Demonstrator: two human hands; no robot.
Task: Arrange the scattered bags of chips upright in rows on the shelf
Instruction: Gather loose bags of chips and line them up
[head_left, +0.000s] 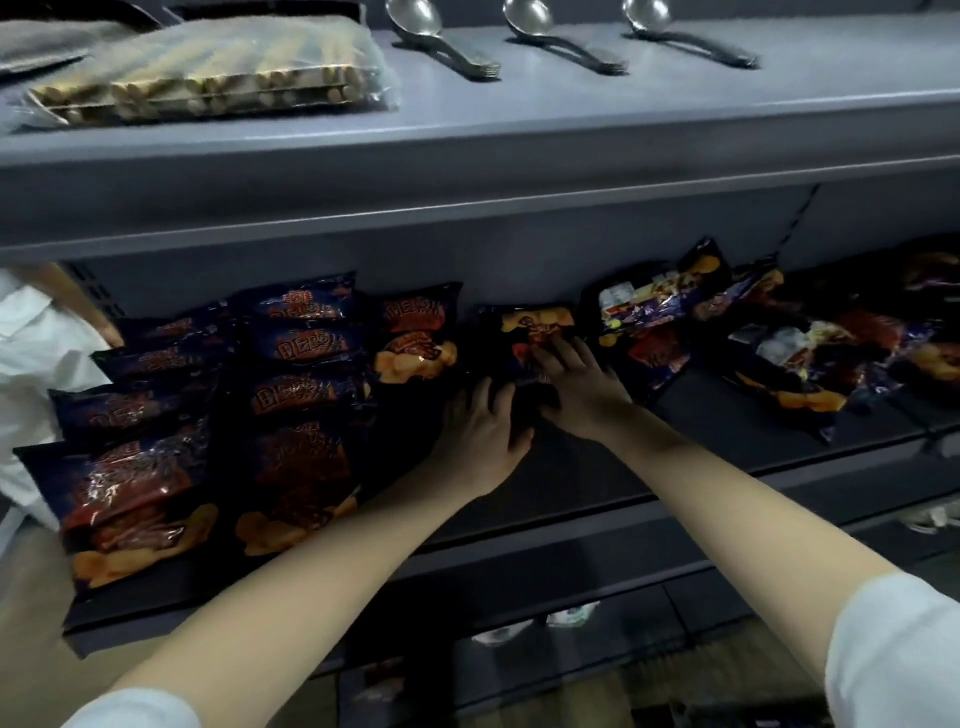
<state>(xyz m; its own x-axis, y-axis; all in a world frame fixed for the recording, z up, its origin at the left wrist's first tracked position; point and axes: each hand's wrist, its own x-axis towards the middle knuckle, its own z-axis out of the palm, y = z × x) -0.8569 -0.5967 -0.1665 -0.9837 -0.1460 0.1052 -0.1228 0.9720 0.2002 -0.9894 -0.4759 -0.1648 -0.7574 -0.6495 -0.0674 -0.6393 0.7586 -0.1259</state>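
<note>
Head view: hands are seen reaching together to one chip bag (535, 325), which stands upright against the back wall near the middle of the shelf (597, 483). The left hand (483, 431) is curled round the bag's dark lower left edge, with the thumb turned in toward the near side. The right hand (571, 387) is laid on the bag's front with its fingers spread and nearly straight, pressed flat rather than closed round anything. The two hands are close together, almost touching.

To the left of the held bag, the standing bags (301, 415) are set upright in rows that run from the front edge to the back wall, each bag overlapped by the one before it. To the right, the scattered bags (675, 322) are heaped on their sides and at angles, some shown from the back, and the pile is carried on toward the right edge, where it is blurred.

On the upper shelf (519, 171), a clear pack of wafer rolls (208, 78) is laid flat at the left, and three metal spoons (436, 36) are lined up beside it, well apart from one another. A white sleeve (31, 353) of another person is seen at the far left.
</note>
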